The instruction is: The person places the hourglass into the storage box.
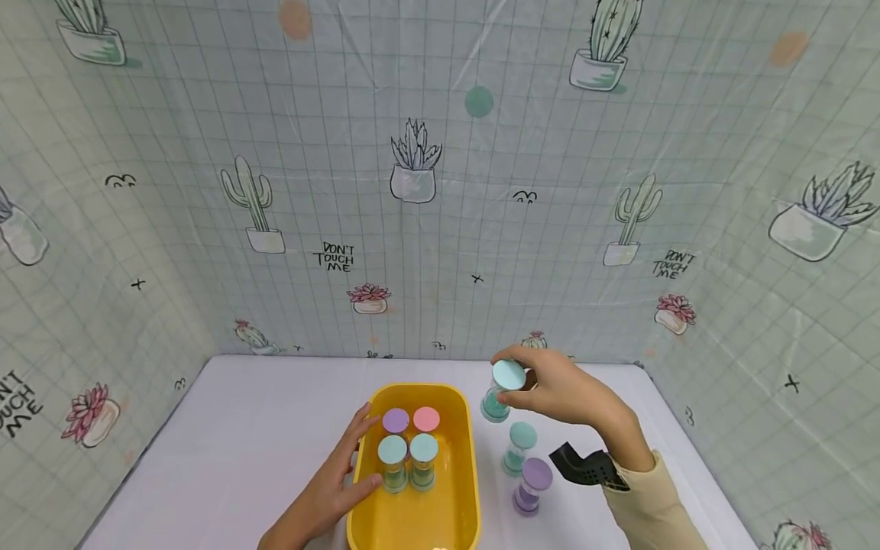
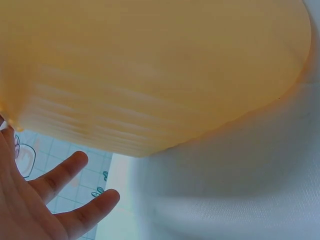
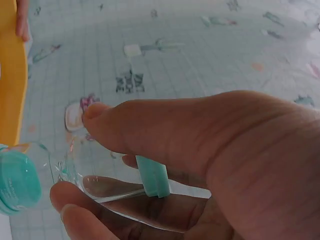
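My right hand (image 1: 557, 386) holds a teal-capped hourglass (image 1: 509, 376) upright to the right of the tray, thumb and fingers around it. In the right wrist view its clear glass lies between the thumb and fingers. My left hand (image 1: 337, 477) rests at the left rim of the yellow tray (image 1: 476, 489), its thumb reaching over the edge; two straight, spread fingers (image 2: 85, 212) show beside the tray's outer wall. Inside the tray stand two teal hourglasses (image 1: 424, 458), with a purple hourglass (image 1: 395, 421) and a pink hourglass (image 1: 426, 419) behind them, partly hidden.
On the white table (image 1: 241, 435), right of the tray, stand another teal hourglass (image 1: 519, 447) and a purple hourglass (image 1: 532, 485), both near the right forearm. A black strap (image 1: 587, 466) is on the right wrist. Patterned cloth walls (image 1: 440, 229) enclose the back and sides.
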A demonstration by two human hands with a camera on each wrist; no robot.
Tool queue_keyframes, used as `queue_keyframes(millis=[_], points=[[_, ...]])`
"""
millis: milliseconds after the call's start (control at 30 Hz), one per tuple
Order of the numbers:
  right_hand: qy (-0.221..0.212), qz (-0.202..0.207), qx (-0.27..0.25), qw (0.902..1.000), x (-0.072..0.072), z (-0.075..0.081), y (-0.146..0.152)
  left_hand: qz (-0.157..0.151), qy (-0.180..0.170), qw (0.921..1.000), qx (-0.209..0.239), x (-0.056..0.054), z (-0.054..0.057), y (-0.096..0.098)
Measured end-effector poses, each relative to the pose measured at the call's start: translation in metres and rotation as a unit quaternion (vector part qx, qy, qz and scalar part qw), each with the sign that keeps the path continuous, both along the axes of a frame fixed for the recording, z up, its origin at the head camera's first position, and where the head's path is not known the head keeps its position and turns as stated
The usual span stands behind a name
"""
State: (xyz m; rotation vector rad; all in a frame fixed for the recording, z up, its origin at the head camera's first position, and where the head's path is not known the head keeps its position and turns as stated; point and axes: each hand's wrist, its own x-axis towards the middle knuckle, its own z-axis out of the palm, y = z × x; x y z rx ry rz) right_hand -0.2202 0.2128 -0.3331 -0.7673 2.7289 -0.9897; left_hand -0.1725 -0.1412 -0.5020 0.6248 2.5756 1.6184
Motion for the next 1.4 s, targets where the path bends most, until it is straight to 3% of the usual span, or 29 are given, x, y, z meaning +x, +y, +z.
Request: queue_keyframes(millis=[133, 300, 533, 733, 1067, 1400], points=[[-0.008, 0.036, -0.001, 0.9993, -0.003, 0.003, -0.022, 0.003, 0.003, 1.0000, -0.005, -0.001, 0.001, -0.002], [-0.017, 0.085, -0.003, 0.9963, -0.004, 0.003, -0.047, -0.020, -0.009, 0.9996, -0.017, -0.002, 0.005, -0.009], [-0.039, 0.136, 0.005, 0.9899, -0.002, -0.007, -0.076, -0.042, -0.038, 0.9969, -0.055, -0.002, 0.015, -0.016], [-0.049, 0.168, 0.024, 0.9844, -0.001, -0.018, -0.095, -0.045, -0.039, 0.9970, -0.051, -0.002, 0.015, -0.016], [-0.069, 0.177, 0.091, 0.9776, 0.006, -0.036, -0.120, -0.059, -0.026, 0.9970, -0.043, -0.007, 0.012, -0.018], [-0.042, 0.190, 0.125, 0.9730, 0.009, -0.058, -0.137, -0.056, -0.038, 0.9965, -0.048, -0.006, 0.013, -0.018]])
